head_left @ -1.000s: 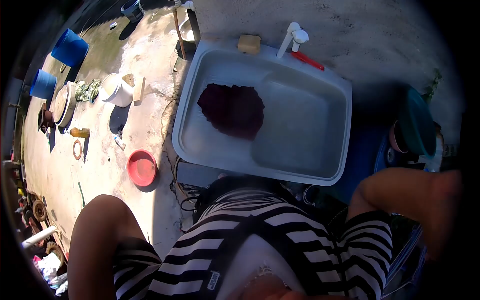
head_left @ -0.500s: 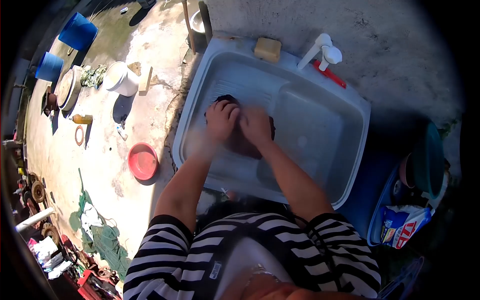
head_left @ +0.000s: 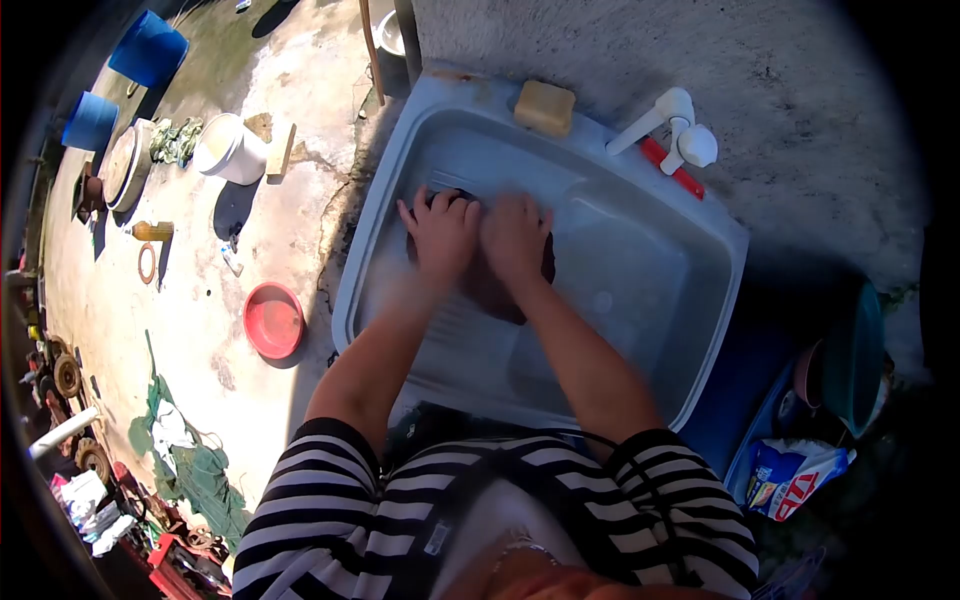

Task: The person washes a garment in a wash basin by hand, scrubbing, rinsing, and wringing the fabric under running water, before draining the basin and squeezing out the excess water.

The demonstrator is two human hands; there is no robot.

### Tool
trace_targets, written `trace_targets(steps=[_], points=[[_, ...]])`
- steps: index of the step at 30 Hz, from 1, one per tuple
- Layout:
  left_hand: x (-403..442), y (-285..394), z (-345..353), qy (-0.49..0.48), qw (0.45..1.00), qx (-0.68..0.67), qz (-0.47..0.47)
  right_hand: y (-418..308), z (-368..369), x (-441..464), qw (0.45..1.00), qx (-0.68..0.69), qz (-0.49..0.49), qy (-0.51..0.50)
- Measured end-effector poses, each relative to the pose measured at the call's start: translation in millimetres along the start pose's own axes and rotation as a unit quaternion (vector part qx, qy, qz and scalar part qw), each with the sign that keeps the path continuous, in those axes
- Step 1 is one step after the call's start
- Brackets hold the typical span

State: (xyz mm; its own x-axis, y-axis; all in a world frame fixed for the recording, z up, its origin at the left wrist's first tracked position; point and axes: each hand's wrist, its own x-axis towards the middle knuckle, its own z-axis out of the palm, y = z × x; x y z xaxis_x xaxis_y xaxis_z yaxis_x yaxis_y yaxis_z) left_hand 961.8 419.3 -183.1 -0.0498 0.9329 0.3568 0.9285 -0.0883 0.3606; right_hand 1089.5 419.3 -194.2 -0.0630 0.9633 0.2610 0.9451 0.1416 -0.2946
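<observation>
A dark maroon cloth (head_left: 497, 292) lies bunched on the ridged left side of the grey sink (head_left: 640, 270). My left hand (head_left: 443, 235) rests on the cloth's left part, its fingers spread over the fabric. Right beside it, my right hand (head_left: 515, 238) presses on the cloth with bent, somewhat blurred fingers; whether they grip the fabric is hard to see. Both hands cover much of the cloth. A tan soap bar (head_left: 544, 108) sits on the sink's back rim, left of the white tap (head_left: 665, 125) and a red object (head_left: 672, 167).
On the ground at the left are a red basin (head_left: 273, 320), a white bucket (head_left: 230, 149), blue tubs (head_left: 149, 48) and a green cloth (head_left: 205, 480). To the right of the sink are a detergent bag (head_left: 795, 478) and a green basin (head_left: 853, 355).
Both hands have come onto the cloth, which was lying alone in the sink a second ago. Since half a second ago, the left fingers have spread wider. The view has shifted.
</observation>
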Motion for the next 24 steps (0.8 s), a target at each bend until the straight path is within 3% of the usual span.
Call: trace_targets(steps=[2, 4, 7, 9, 10, 11, 13, 15, 17, 18, 20, 22, 24], points=[[-53.9, -20.5, -6.7, -0.028, 0.982, -0.184, 0.019, 6.2, -23.4, -54.0, 0.978, 0.175, -0.108, -0.022], [-88.6, -10.3, -53.6, -0.167, 0.972, -0.128, 0.102, 3.8, -26.6, -116.3, 0.969, 0.19, -0.16, -0.019], [-53.1, -14.8, -19.0, -0.163, 0.977, -0.053, 0.126, 4.9, -3.9, -60.0, 0.98, 0.119, -0.088, -0.137], [8.5, -17.9, 35.2, -0.077, 0.995, -0.017, 0.066, 10.2, 30.6, 8.9, 0.995, 0.037, -0.044, -0.084], [25.7, -20.1, 52.8, -0.037, 0.999, 0.0, 0.036, 11.2, 40.8, 37.0, 0.999, 0.03, -0.029, -0.013], [24.6, -19.1, 50.8, -0.005, 0.999, 0.008, 0.047, 11.2, 41.5, 41.2, 0.998, 0.021, -0.01, 0.051], [30.4, -12.1, 28.1, 0.068, 0.995, 0.024, 0.072, 6.3, 20.6, 17.6, 0.998, -0.013, -0.017, 0.057], [-8.3, -4.0, -3.8, 0.01, 1.0, -0.017, -0.001, -3.5, -3.1, -9.3, 0.998, 0.031, -0.049, 0.041], [-65.2, -14.3, -18.6, -0.016, 0.976, -0.216, 0.012, 1.3, -28.9, -77.8, 0.983, 0.151, -0.102, 0.016], [-77.1, -12.2, -33.5, -0.105, 0.977, -0.179, 0.053, 6.5, -24.8, -103.2, 0.968, 0.215, -0.13, 0.019], [-86.4, -9.3, -55.3, -0.277, 0.947, -0.1, 0.128, 13.5, -0.3, -105.0, 0.978, 0.167, -0.127, -0.004], [-59.1, -16.3, -3.6, -0.082, 0.984, -0.119, 0.102, 14.9, 6.1, -67.9, 0.983, 0.139, -0.096, -0.077], [-3.4, -13.6, 31.3, -0.086, 0.995, -0.045, 0.03, 14.9, 24.4, 2.4, 0.997, 0.026, -0.076, -0.013]])
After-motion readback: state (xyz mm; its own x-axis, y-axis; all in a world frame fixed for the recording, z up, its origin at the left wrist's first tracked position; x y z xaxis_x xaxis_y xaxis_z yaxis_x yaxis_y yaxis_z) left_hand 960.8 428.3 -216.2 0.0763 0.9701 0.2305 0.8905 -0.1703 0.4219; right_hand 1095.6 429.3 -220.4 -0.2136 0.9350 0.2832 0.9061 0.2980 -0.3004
